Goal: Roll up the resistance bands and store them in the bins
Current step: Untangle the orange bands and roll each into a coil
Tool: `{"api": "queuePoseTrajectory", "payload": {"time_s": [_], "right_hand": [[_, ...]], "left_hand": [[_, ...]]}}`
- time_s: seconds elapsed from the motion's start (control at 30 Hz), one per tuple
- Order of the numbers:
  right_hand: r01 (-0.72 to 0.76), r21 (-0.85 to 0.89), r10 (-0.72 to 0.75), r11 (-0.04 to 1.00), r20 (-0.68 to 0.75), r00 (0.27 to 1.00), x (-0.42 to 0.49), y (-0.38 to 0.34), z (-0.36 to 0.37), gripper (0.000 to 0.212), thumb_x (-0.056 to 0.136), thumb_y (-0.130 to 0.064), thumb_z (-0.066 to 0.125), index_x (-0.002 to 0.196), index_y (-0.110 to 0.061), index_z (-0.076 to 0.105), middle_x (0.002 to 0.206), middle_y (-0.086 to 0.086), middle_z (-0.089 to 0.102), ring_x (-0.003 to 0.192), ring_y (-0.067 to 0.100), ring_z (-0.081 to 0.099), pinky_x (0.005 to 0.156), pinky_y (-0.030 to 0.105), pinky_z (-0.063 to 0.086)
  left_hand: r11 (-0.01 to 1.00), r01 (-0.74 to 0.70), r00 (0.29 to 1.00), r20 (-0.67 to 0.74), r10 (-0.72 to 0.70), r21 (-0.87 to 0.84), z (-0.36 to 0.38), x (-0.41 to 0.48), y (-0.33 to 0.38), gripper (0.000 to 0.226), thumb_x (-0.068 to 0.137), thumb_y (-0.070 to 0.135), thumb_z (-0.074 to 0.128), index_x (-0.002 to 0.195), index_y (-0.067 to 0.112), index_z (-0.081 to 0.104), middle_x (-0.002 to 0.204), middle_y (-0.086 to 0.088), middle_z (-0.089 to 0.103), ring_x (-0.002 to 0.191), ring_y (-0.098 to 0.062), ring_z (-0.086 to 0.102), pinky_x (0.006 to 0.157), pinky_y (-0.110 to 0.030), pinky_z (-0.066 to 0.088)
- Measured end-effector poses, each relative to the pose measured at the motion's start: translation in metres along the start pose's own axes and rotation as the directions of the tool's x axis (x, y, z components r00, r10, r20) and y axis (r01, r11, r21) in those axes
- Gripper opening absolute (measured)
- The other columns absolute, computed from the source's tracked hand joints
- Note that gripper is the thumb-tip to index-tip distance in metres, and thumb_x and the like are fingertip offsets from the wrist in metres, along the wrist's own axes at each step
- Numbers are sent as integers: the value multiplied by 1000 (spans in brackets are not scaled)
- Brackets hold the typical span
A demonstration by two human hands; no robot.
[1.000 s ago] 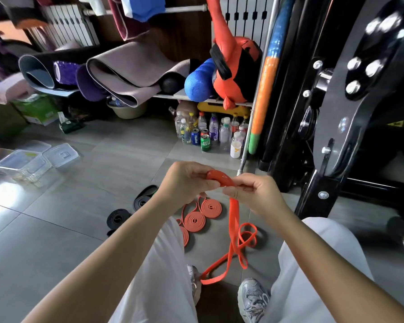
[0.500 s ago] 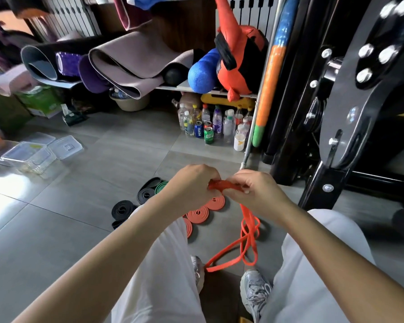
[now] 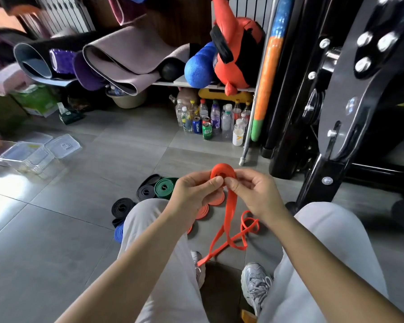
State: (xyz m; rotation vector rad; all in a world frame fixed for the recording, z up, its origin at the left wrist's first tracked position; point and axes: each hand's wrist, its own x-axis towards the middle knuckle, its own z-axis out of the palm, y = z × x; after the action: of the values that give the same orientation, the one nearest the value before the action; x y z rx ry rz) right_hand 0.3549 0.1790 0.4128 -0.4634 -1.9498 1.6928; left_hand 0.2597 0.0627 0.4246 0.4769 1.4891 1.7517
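I hold an orange resistance band (image 3: 222, 174) above my knees; its top end is wound into a small coil, and its loose tail hangs down to the floor in loops. My left hand (image 3: 194, 194) and my right hand (image 3: 250, 192) pinch the coil from either side. On the floor behind my hands lie rolled bands: a green roll (image 3: 165, 187), black rolls (image 3: 123, 207), a blue roll (image 3: 119, 231) by my left knee, and orange rolls (image 3: 216, 199) partly hidden by my left hand. Clear plastic bins (image 3: 29, 157) with a loose lid stand at the far left.
A black weight machine (image 3: 336, 113) fills the right side. Bottles and cans (image 3: 210, 122) stand under a shelf holding rolled yoga mats (image 3: 117, 64) and a blue foam roller (image 3: 200, 66). My legs and shoes (image 3: 257, 285) are below my hands.
The flat end of the orange band has become a visible round coil between my fingers. The hanging tail has shortened and shifted, and my view has tilted slightly downward.
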Motion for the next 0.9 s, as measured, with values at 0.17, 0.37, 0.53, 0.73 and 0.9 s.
{"api": "queuePoseTrajectory", "payload": {"time_s": [0.17,0.37,0.53,0.73,0.9], "right_hand": [[120,-428,-56,896,159,986,5,7,-13,6,83,-19,70,87,-23,72,69,-6,56,62,1,53,61,22,41],[187,-468,-81,864,237,968,8,-3,-14,12,82,-21,71,93,-21,73,76,-6,60,74,8,57,70,25,44],[38,-231,3,972,176,984,7,-2,-15,26,78,-12,74,86,-35,67,81,-7,72,76,8,66,80,28,54],[0,41,-4,999,81,997,9,-6,-5,27,75,4,70,87,-20,66,69,-18,70,70,-4,65,72,13,51],[27,-84,-19,996,89,996,12,-5,-6,27,77,1,71,89,-23,67,69,-19,70,70,-4,65,75,17,53]], "left_hand": [[572,-167,978,61,201,803,-11,2,19,37,77,17,74,112,27,64,97,9,62,76,-16,64,68,-26,51],[414,-246,958,154,242,877,-8,-5,36,15,80,14,70,92,23,72,75,12,66,72,-10,65,74,-27,52],[811,-167,966,-72,248,561,-11,-5,32,24,79,1,70,83,25,69,73,3,71,68,-22,69,76,-57,53],[997,-79,995,-67,77,-26,-3,-8,19,18,87,-1,54,101,2,65,76,-5,72,70,-12,67,74,-23,57],[988,-35,998,-54,44,148,-11,-5,20,14,84,3,63,90,14,67,76,-6,68,72,-19,66,69,-30,57]]}}
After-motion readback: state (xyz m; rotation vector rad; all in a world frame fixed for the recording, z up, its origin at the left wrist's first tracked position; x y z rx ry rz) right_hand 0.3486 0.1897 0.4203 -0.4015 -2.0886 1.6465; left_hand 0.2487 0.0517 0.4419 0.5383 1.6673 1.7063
